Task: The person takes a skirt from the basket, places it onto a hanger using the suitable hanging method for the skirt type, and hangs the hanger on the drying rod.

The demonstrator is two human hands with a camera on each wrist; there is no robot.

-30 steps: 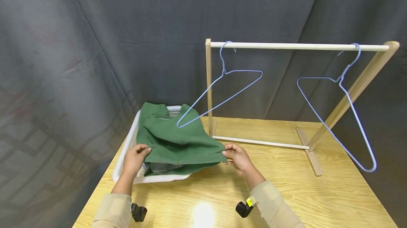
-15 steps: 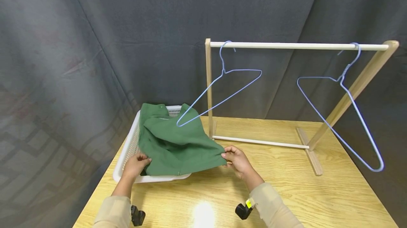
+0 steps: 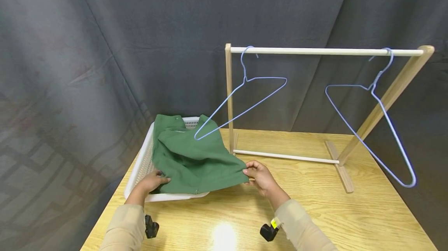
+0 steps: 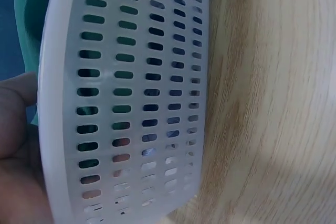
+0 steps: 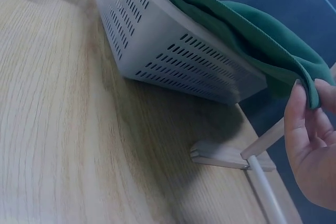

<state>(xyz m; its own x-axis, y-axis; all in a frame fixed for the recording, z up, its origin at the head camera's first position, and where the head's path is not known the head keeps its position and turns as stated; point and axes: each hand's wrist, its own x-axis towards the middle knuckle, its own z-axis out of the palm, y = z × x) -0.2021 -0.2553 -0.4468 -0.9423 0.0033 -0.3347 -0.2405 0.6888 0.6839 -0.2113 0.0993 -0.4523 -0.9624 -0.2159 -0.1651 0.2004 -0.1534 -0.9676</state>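
A green cloth garment (image 3: 201, 157) with a small button or snap at its front hem lies in and over a white plastic basket (image 3: 140, 165). My right hand (image 3: 260, 177) pinches its front right corner between thumb and fingers, beyond the basket's side. The right wrist view also shows that hand (image 5: 315, 140) gripping the folded edge. At the front left corner of the basket, my left hand (image 3: 150, 184) holds the garment's left edge, thumb lying over the cloth. Most of its fingers are hidden. In the left wrist view, the basket wall (image 4: 126, 72) covers much of the left hand (image 4: 18, 150).
A wooden rack with a white top rail (image 3: 315, 51) stands behind and to the right. Two blue wire hangers hang from it: the left hanger (image 3: 227, 121) overlaps the garment in the head view, and the right hanger (image 3: 392, 130) is near the far post. A grey curtain (image 3: 175, 49) hangs behind.
The garment's front hem has come down toward me over the basket's front rim, covering the grey inside seen earlier. My left hand has shifted slightly down and right; the right hand stays at its corner.
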